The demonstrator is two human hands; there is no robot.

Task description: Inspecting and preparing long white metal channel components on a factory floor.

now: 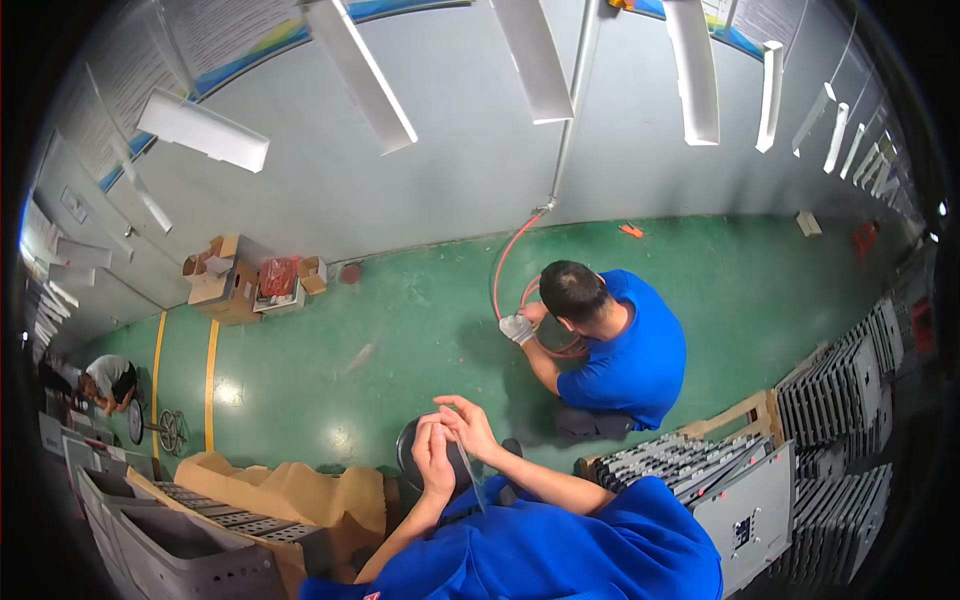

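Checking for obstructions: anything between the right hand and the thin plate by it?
Nothing visible. The right hand is at the upper end of the thin grey plate, seemingly touching it. The dark round object shows behind the hands, not between hand and plate.

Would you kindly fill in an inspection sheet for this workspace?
Surface: green floor, with light scuffs.
Job's things: thin flat part at the hands, seen nearly edge-on.
Clutter: cardboard boxes by the gray wall; gray panels stacked at right.
Hands: left hand and right hand close together; exact grip unclear.
Cables: red hose between the wall pipe and a co-worker.
Surroundings: that co-worker crouches ahead; another person is at far left.
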